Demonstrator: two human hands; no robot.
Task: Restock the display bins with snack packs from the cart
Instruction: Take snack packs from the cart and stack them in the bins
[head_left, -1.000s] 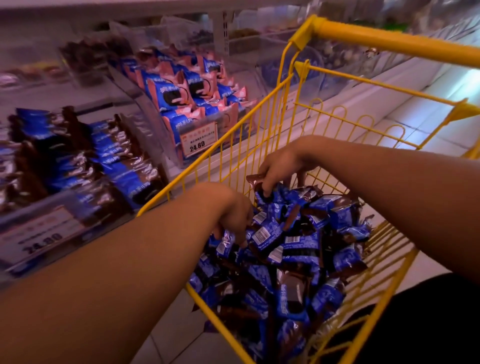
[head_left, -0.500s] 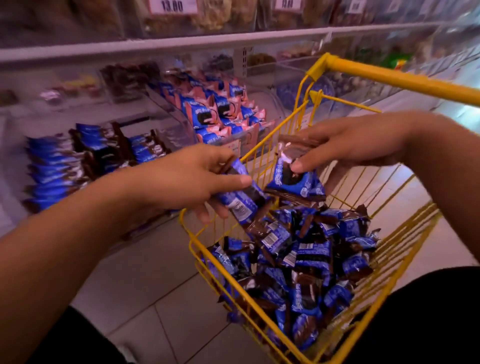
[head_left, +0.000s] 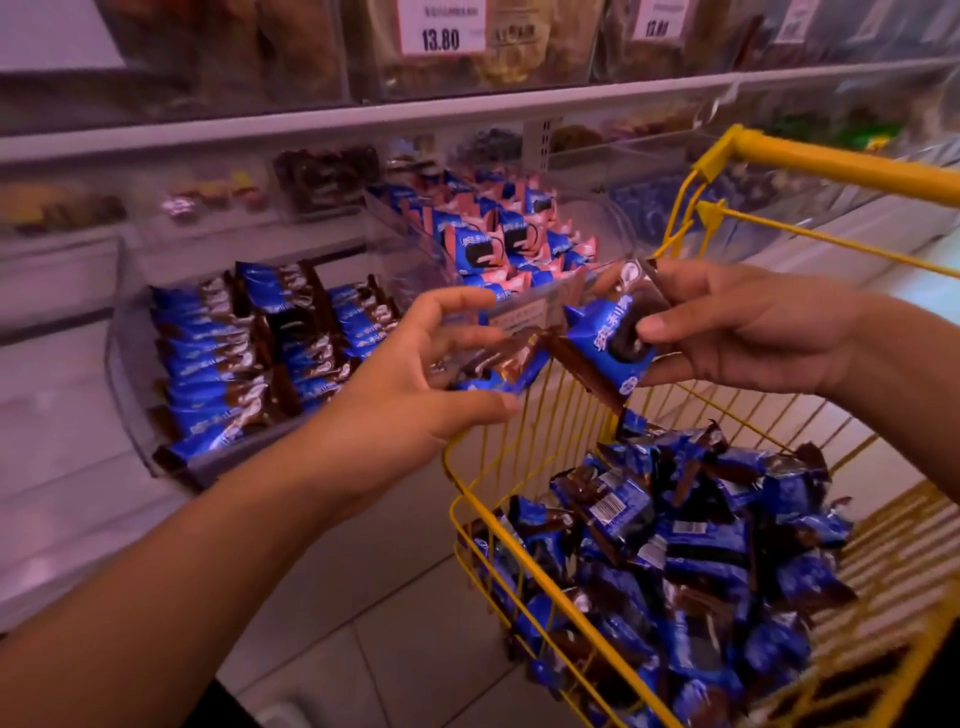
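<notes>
Both hands are raised above the near corner of the yellow wire cart (head_left: 524, 587), which holds a heap of blue-and-brown snack packs (head_left: 691, 566). My left hand (head_left: 410, 384) pinches one blue-and-brown pack (head_left: 498, 366) between thumb and fingers. My right hand (head_left: 737, 332) grips another blue pack (head_left: 610, 340), its printed face toward me. To the left, a clear display bin (head_left: 130, 395) holds rows of the same blue-and-brown packs (head_left: 249, 358).
A second clear bin (head_left: 395, 228) behind holds blue-and-pink packs (head_left: 498, 244). A white shelf edge (head_left: 415, 111) runs above, with a 13.80 price label (head_left: 441, 26) and bagged goods. Grey floor tiles (head_left: 395, 639) lie below between shelf and cart.
Both hands have come up out of the cart, each with a snack pack, and shifted left toward the bins. The view has tilted up to show the upper shelf.
</notes>
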